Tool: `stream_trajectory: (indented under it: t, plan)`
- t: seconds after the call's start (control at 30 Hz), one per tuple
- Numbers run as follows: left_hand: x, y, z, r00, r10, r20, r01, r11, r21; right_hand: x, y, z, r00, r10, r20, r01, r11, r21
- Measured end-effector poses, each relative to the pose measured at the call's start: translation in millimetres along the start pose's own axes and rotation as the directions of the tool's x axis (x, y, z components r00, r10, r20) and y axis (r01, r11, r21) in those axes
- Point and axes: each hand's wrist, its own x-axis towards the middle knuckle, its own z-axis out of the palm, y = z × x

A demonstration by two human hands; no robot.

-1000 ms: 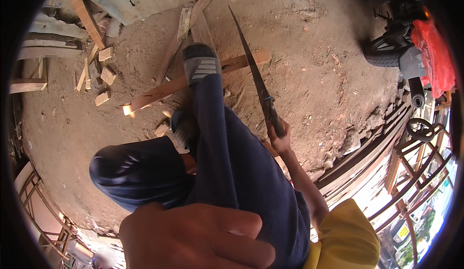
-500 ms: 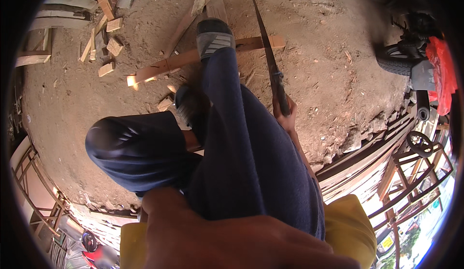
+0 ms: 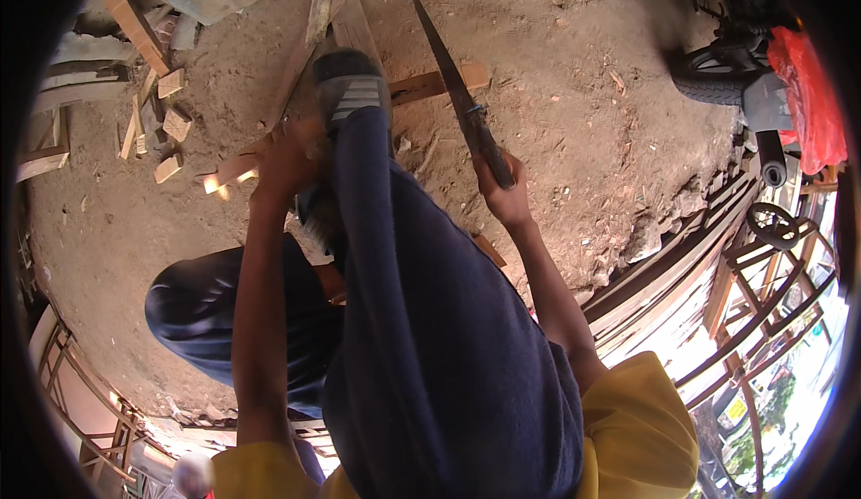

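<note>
My right hand (image 3: 504,192) is closed around the dark handle of a handsaw (image 3: 446,67), its long blade pointing up and away. The blade crosses over the right part of a reddish-brown wooden plank (image 3: 421,86), and I cannot tell whether it touches. My left hand (image 3: 291,156) is at the plank's left part, just left of my foot in a striped sandal (image 3: 350,95). Its fingers are blurred, so their grip on the wood is unclear. The sandalled foot rests over the plank's middle and hides it.
Small wood offcuts (image 3: 178,122) lie on the dirt floor (image 3: 574,95) at the left. More boards (image 3: 352,28) lie beyond my foot. At the right are a tyre (image 3: 708,88), a red plastic bag (image 3: 807,95), stacked timber (image 3: 668,261) and wooden frames (image 3: 762,297).
My left hand has moved from close in front of me forward and down to the plank. My right hand still holds the saw; the view has shifted slightly.
</note>
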Motion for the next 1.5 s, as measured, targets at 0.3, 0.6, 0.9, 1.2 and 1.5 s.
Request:
stream_trajectory:
  t: [0.3,0.6,0.9,1.2,1.5]
  plan:
    - [57,-77,106,0.992,0.093,-0.081,-0.056,0.925,0.376,-52,26,-1,0.998,-0.017,-0.059,0.017,1.000,-0.008]
    - [42,-30,66,0.998,-0.021,-0.054,0.029,0.987,0.158,-40,57,7,0.999,0.001,-0.052,0.000,1.000,0.020]
    - [39,-28,65,0.990,0.035,-0.137,-0.029,0.998,0.051,-23,12,0,0.998,0.036,-0.046,-0.035,0.999,0.019]
    - [44,-53,74,0.975,0.151,-0.163,-0.159,0.987,-0.037,-67,40,3,0.989,-0.128,-0.071,0.122,0.989,-0.087]
    - [34,-21,59,0.990,0.070,-0.124,-0.076,0.996,-0.043,5,-1,7,0.998,-0.010,-0.060,0.011,1.000,0.016]
